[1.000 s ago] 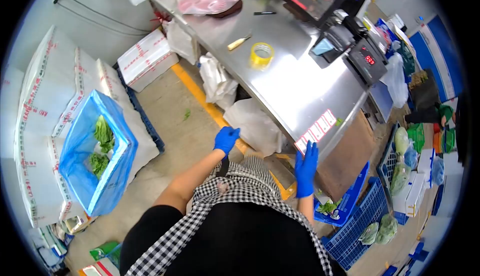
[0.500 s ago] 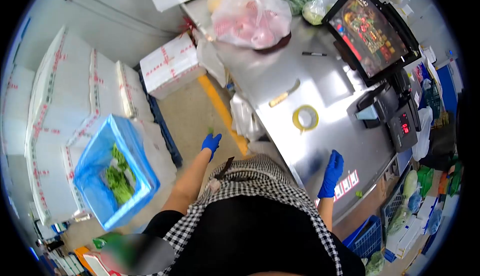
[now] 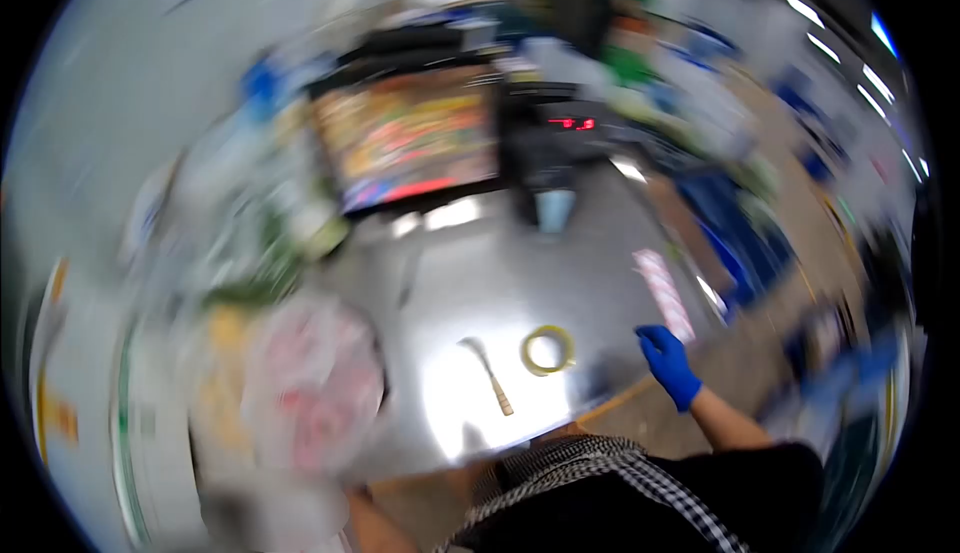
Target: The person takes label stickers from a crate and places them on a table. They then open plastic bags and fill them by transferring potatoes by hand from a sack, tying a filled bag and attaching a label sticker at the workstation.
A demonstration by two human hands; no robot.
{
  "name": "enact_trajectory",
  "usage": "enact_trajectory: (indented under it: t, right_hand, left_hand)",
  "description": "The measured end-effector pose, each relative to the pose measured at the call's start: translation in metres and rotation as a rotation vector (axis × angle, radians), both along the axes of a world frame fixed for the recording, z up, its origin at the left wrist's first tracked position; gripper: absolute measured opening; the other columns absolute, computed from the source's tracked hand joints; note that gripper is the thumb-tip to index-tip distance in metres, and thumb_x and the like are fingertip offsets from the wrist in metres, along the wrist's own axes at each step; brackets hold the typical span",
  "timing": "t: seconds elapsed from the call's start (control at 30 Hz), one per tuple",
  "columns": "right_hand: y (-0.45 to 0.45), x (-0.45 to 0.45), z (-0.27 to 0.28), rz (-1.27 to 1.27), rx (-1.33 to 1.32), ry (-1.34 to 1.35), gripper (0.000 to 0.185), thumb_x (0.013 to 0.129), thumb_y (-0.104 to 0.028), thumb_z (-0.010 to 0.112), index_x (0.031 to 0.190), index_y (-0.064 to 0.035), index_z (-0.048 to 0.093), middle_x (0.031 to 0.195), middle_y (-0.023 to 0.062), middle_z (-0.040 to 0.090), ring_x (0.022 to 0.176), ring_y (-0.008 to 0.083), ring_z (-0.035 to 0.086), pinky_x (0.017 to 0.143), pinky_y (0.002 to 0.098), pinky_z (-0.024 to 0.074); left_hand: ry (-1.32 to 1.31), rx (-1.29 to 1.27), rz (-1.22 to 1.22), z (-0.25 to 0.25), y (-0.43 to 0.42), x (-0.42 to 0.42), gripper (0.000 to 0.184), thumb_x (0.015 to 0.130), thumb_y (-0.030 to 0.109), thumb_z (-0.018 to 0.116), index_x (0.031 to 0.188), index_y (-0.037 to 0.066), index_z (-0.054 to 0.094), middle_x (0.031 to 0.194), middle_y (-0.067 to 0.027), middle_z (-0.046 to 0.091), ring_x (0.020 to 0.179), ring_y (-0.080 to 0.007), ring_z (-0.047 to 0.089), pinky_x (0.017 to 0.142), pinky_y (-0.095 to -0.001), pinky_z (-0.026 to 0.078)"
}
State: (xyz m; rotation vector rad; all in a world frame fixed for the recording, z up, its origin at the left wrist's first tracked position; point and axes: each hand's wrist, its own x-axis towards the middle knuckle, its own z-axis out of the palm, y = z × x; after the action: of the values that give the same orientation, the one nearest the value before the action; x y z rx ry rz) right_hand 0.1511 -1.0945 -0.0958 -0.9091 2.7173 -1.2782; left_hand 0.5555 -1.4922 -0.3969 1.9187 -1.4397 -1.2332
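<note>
My right hand (image 3: 669,367), in a blue glove, hovers near the right front edge of the steel table (image 3: 450,268). Its fingers look stretched out, with nothing in them. Closest to it is a strip of pink and white labels (image 3: 664,295). To its left a roll of yellowish tape (image 3: 547,350) lies flat. Beside the roll is a curved blade with a wooden handle (image 3: 503,395). Only part of my left forearm shows at the bottom, by the table's front edge; the left hand is hidden.
A blurred plastic bag with pinkish contents (image 3: 310,383) sits on the table's left end. At the back stand a monitor (image 3: 410,138) and a dark device with red digits (image 3: 560,143). Blue crates (image 3: 735,228) stand beyond the right edge.
My view has swung right, and the whole picture is smeared. The boxes and the blue-lined bin have left view. My left hand has gone out of sight; the right still holds nothing.
</note>
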Motion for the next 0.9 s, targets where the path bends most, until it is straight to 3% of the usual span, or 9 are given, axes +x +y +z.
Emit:
enact_trajectory:
  t: [0.1, 0.23, 0.47, 0.63, 0.77, 0.9]
  right_hand:
    - [0.021, 0.065, 0.025, -0.234, 0.181, -0.009, 0.019, 0.083, -0.015, 0.055, 0.098, -0.0053, 0.061, 0.092, 0.013, 0.062, 0.083, 0.0252, 0.061, 0.076, 0.032, 0.0476]
    - [0.051, 0.123, 0.018, -0.111, 0.451, -0.009, 0.02, 0.082, -0.024, 0.056, 0.095, -0.0093, 0.063, 0.092, 0.0125, 0.062, 0.084, 0.0313, 0.059, 0.074, 0.0371, 0.0481]
    - [0.119, 0.195, 0.002, -0.296, 0.628, -0.428, 0.034, 0.085, -0.037, 0.045, 0.09, -0.0078, 0.063, 0.093, 0.0148, 0.062, 0.087, 0.0342, 0.057, 0.076, 0.0427, 0.0455]
    - [0.235, 0.257, -0.061, -0.534, 0.637, -0.706, 0.04, 0.084, -0.042, 0.045, 0.098, -0.0088, 0.062, 0.099, 0.0158, 0.062, 0.092, 0.0342, 0.057, 0.08, 0.0428, 0.0443]
    - [0.346, 0.335, -0.125, -0.664, 0.693, -0.918, 0.046, 0.084, -0.045, 0.043, 0.1, -0.0065, 0.062, 0.104, 0.0164, 0.061, 0.098, 0.0341, 0.056, 0.086, 0.0422, 0.0425]
    - [0.416, 0.36, -0.142, -0.842, 0.437, -0.842, 0.046, 0.083, -0.043, 0.044, 0.101, -0.0045, 0.062, 0.102, 0.0176, 0.061, 0.097, 0.0347, 0.056, 0.086, 0.0426, 0.0429]
  left_hand:
    - [0.131, -0.025, -0.414, 0.023, 0.005, -0.072, 0.048, 0.085, 0.045, 0.043, 0.093, 0.001, 0.061, 0.08, -0.0142, 0.062, 0.073, -0.0268, 0.059, 0.066, -0.0365, 0.046]
    - [0.165, 0.059, -0.929, 0.05, 0.069, -0.13, 0.045, 0.085, 0.042, 0.044, 0.095, 0.001, 0.06, 0.08, -0.0142, 0.061, 0.072, -0.0268, 0.058, 0.065, -0.0367, 0.046]
    - [0.142, 0.154, -1.645, 0.087, 0.161, -0.154, 0.04, 0.085, 0.036, 0.045, 0.098, 0.001, 0.057, 0.078, -0.0142, 0.059, 0.07, -0.0269, 0.056, 0.062, -0.0372, 0.045]
    - [0.083, 0.151, -2.004, 0.102, 0.234, -0.194, 0.036, 0.084, 0.032, 0.045, 0.1, 0.0, 0.055, 0.077, -0.0143, 0.057, 0.068, -0.0269, 0.055, 0.06, -0.0376, 0.044]
    - [0.021, 0.084, -2.154, 0.104, 0.329, -0.249, 0.034, 0.084, 0.028, 0.046, 0.102, 0.0, 0.053, 0.076, -0.0143, 0.056, 0.067, -0.0269, 0.054, 0.058, -0.0379, 0.043]
    - [-0.032, 0.003, -2.199, 0.1, 0.429, -0.301, 0.032, 0.084, 0.025, 0.046, 0.104, 0.0, 0.052, 0.075, -0.0143, 0.055, 0.066, -0.027, 0.052, 0.057, -0.0382, 0.043]
